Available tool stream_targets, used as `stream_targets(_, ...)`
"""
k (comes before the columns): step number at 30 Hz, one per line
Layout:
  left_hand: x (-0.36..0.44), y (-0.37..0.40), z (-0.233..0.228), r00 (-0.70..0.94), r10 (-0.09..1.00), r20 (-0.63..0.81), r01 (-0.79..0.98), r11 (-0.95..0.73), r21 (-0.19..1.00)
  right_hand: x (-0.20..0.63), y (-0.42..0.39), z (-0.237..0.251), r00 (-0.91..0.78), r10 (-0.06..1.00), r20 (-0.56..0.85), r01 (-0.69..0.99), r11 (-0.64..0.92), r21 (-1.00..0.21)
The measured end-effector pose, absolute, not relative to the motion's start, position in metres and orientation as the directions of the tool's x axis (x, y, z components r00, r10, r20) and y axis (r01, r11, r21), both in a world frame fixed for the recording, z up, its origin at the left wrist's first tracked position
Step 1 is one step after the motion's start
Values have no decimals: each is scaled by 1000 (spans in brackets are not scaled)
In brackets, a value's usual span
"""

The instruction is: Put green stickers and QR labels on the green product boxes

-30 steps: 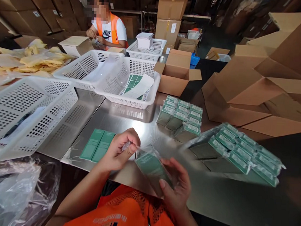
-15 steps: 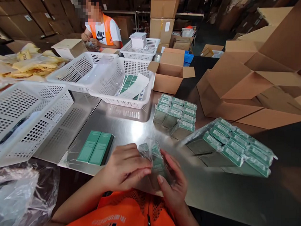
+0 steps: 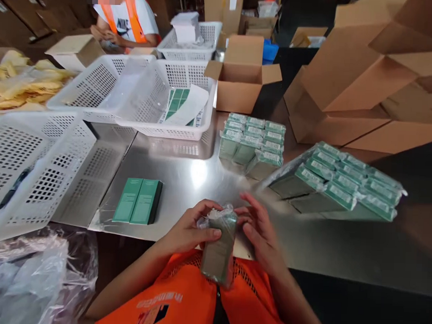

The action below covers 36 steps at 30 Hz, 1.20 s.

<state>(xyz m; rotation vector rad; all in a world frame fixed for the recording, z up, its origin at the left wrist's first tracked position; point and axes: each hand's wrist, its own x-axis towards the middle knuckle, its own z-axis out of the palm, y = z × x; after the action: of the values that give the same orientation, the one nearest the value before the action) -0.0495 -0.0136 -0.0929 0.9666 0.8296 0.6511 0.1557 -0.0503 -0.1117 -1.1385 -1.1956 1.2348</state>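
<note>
My left hand (image 3: 194,227) grips a green box in a clear plastic bag (image 3: 218,249), held upright over the near edge of the steel table (image 3: 187,175). My right hand (image 3: 258,229) is at the bag's upper right, fingers spread and touching the crumpled plastic at its top. Two flat green boxes (image 3: 138,207) lie side by side on the table left of my hands. Further off, a stack of bagged green boxes (image 3: 254,147) stands in the middle and a bigger wrapped pile (image 3: 339,185) lies to the right.
White perforated baskets stand at left (image 3: 32,160) and behind (image 3: 168,101), the latter holding green boxes and a sheet. Open cardboard cartons (image 3: 242,75) and flattened ones (image 3: 349,91) fill the back right. Loose plastic bags (image 3: 31,278) lie at lower left. Another person (image 3: 123,17) works across the table.
The bagged box has turned from lying slanted between my hands to standing upright nearer my body. My left hand went from pinching the bag's mouth to gripping the box's side.
</note>
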Motion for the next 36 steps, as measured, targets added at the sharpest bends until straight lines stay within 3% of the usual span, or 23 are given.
stream_targets(4, -49, -32, -117, 589, 655, -474, -88, 635, 768, 167, -51, -113, -259, 965, -49, 4, -50, -999)
stream_targets(6, -48, -38, -125, 564, 653, -505, -38, 632, 774, 166, -56, -120, -275, 961, -19, -10, -23, -1000)
stream_targets(9, -48, -42, -129, 418, 857, -301, 80, 296, 952, 162, -64, -132, -186, 980, 65, 60, 78, -995)
stream_targets(12, -50, -45, -131, 322, 942, -98, 220, 26, 975, 159, -71, -140, -74, 971, 226, 207, 236, -949)
stream_targets(15, -55, -49, -134, 371, 927, -58, 328, -72, 942, 158, -77, -147, -43, 900, 433, 361, 419, -833)
stream_targets(18, -59, -51, -133, 449, 893, -33, 391, -164, 906, 159, -85, -157, -74, 832, 550, 453, 520, -724)
stream_targets(25, -66, -52, -125, 630, 774, -64, 453, -300, 839, 157, -110, -166, -25, 846, 533, 498, 473, -727)
stream_targets(28, -68, -55, -122, 643, 758, -111, 393, -202, 897, 149, -115, -163, 63, 888, 455, 481, 373, -793)
stream_targets(31, -65, -58, -120, 604, 775, -186, 195, 83, 977, 137, -116, -159, 165, 912, 376, 422, 279, -863)
stream_targets(34, -60, -62, -121, 529, 782, -331, -10, 395, 918, 126, -115, -156, 185, 918, 352, 350, 273, -896)
stream_targets(36, -57, -64, -120, 510, 751, -419, -61, 517, 854, 124, -115, -153, 177, 946, 271, 232, 228, -946)
